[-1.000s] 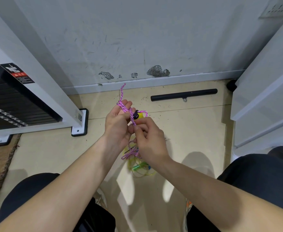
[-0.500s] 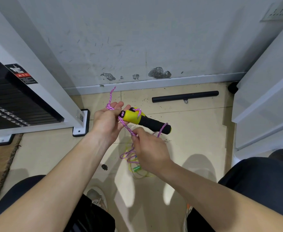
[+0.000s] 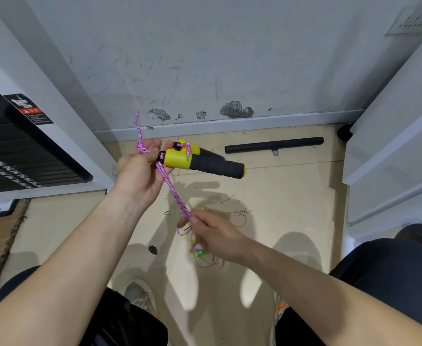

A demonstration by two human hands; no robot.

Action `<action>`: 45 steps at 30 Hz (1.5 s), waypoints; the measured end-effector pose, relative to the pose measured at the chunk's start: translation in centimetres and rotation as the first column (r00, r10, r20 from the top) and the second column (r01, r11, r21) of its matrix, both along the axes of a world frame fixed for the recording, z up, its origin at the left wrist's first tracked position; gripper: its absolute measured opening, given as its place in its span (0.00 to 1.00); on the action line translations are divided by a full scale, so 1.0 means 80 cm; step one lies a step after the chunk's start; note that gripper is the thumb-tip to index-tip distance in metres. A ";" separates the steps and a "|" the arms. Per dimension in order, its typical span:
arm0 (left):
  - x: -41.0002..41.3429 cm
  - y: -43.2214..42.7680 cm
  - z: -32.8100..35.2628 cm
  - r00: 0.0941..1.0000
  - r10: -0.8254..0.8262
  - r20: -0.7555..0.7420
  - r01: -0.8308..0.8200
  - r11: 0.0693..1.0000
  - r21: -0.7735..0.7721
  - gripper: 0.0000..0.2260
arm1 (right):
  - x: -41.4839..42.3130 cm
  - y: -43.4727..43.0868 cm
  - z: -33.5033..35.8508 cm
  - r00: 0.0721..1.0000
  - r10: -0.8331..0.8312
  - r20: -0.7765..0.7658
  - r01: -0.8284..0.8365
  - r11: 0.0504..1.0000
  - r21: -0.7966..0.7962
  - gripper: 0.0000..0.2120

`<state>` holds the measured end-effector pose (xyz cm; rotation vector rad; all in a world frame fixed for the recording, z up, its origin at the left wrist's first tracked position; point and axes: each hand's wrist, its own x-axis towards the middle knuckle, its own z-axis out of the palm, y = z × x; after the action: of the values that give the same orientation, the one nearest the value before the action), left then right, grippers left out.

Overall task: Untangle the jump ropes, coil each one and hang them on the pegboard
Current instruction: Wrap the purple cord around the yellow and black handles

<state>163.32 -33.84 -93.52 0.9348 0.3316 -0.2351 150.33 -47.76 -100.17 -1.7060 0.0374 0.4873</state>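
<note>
Nearest, at 6 o'clock, the right hand point(image 3: 215, 236) pinches the pink rope point(image 3: 173, 193) between thumb and curled fingers, just above a yellow-green tangle point(image 3: 200, 253) lying on the floor. The rope runs straight toward 11 o'clock to the left hand point(image 3: 140, 173), whose fingers curl round it beside the yellow-and-black handles point(image 3: 200, 159), which jut toward 3 o'clock. Farther off, at 1 o'clock, a black bar point(image 3: 274, 145) lies near the wall.

Single head-worn wide-angle view, facing forward and down, seemingly near the floor point(image 3: 292, 196), wall point(image 3: 205, 58) ahead
</note>
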 end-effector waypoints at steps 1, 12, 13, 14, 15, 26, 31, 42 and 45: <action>-0.001 0.002 0.002 0.997 -0.070 -0.018 0.068 0.995 -0.070 0.10 | 0.000 -0.006 -0.010 1.000 0.018 -0.023 -0.019 1.000 -0.004 0.14; -0.019 0.028 0.013 0.733 -0.680 0.017 0.612 0.669 0.422 0.15 | 0.037 -0.106 0.012 0.990 -0.138 -0.015 0.136 0.988 -0.070 0.12; -0.023 0.027 0.011 0.689 -0.725 0.003 0.619 0.590 0.519 0.15 | 0.039 -0.106 0.017 0.990 -0.139 -0.020 0.138 0.989 -0.050 0.13; -0.027 0.026 0.009 0.654 -0.757 -0.013 0.605 0.513 0.609 0.14 | 0.039 -0.105 0.023 0.991 -0.136 -0.019 0.135 0.990 -0.031 0.13; -0.030 0.023 0.007 0.640 -0.768 -0.018 0.574 0.462 0.676 0.14 | 0.040 -0.102 0.029 0.991 -0.136 -0.013 0.136 0.991 -0.007 0.13; -0.022 0.007 -0.030 0.881 -0.425 0.209 0.046 0.516 0.855 0.12 | 0.030 -0.056 0.060 0.999 -0.048 0.017 0.046 0.990 0.134 0.13; -0.023 -0.006 -0.041 0.903 -0.325 0.283 -0.153 0.372 0.915 0.11 | 0.024 -0.040 0.041 0.994 -0.086 -0.072 0.090 0.994 0.057 0.12; -0.023 -0.007 -0.032 0.893 -0.413 0.181 0.020 0.438 0.899 0.08 | 0.046 -0.075 0.043 0.878 -0.414 0.240 0.477 0.800 -0.364 0.11; -0.025 -0.009 -0.033 0.906 -0.386 0.172 0.059 0.518 0.853 0.08 | 0.042 -0.070 0.036 0.906 -0.409 0.109 0.415 0.807 -0.421 0.11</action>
<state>161.36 -34.55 -96.14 1.9799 -0.0489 -0.1361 153.65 -53.34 -97.29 -2.0661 0.5371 0.1391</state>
